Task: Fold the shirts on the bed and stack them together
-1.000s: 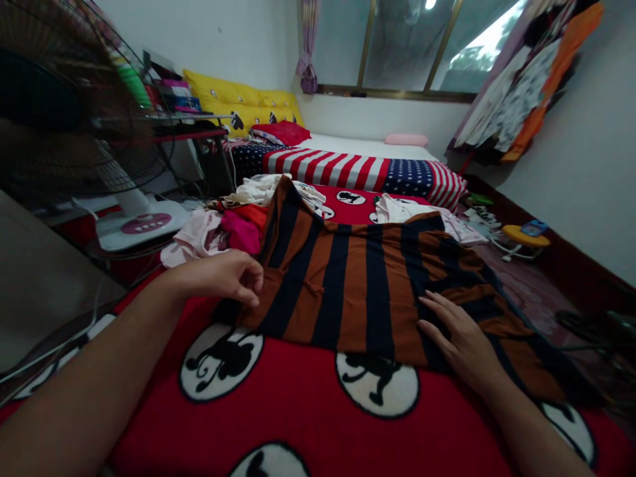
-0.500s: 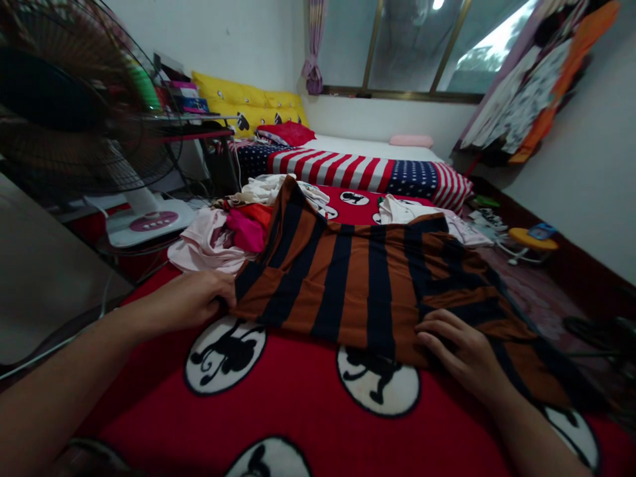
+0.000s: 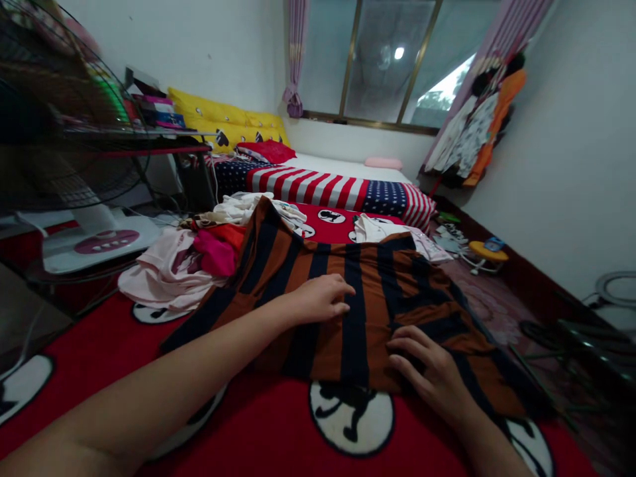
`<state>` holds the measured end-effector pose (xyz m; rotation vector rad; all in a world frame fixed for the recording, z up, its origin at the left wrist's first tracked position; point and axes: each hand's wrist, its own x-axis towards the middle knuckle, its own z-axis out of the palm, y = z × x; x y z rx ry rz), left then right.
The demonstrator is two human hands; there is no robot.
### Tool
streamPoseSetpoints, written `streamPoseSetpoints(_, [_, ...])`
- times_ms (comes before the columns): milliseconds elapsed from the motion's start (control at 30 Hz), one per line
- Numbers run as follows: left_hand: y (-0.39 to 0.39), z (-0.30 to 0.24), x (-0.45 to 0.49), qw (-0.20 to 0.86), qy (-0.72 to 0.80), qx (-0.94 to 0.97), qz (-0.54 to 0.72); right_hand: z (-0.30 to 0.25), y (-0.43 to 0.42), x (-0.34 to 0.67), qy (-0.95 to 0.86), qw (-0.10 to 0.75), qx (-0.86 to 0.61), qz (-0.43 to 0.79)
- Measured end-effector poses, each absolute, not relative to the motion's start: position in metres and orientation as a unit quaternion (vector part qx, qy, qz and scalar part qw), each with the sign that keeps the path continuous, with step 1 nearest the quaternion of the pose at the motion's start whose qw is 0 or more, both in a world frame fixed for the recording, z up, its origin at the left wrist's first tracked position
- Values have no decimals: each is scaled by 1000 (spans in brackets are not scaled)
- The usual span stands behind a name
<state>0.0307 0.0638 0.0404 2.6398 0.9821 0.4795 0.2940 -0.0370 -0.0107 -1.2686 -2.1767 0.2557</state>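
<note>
A brown and navy striped shirt lies spread, with some creases, over a red blanket patterned with white circles. My left hand is over the middle of the shirt, fingers slightly bent and apart, holding nothing; whether it touches the cloth I cannot tell. Near the shirt's lower right part, my right hand rests on the fabric with its fingers loosely spread. The shirt's left corner runs partly behind my left forearm.
Crumpled clothes are heaped at the left, beside a fan on a stand. Folded white clothes lie beyond the shirt. Farther back are a bed and hanging clothes. A yellow stool stands at the right.
My left hand has let go of the shirt's left edge and moved right to over its middle. My right hand stays on the fabric. The view has shifted to the right.
</note>
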Motion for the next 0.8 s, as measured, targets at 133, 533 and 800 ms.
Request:
streamPoseSetpoints(133, [80, 0, 69, 89, 369, 911, 160, -11, -37, 293, -810, 310, -483, 122])
streamPoseSetpoints(533, [84, -31, 78, 63, 399, 892, 201, 32, 44, 303, -760, 254, -575, 168])
streamPoseSetpoints(800, [85, -32, 76, 88, 396, 889, 211, 57, 213, 350, -653, 328, -682, -26])
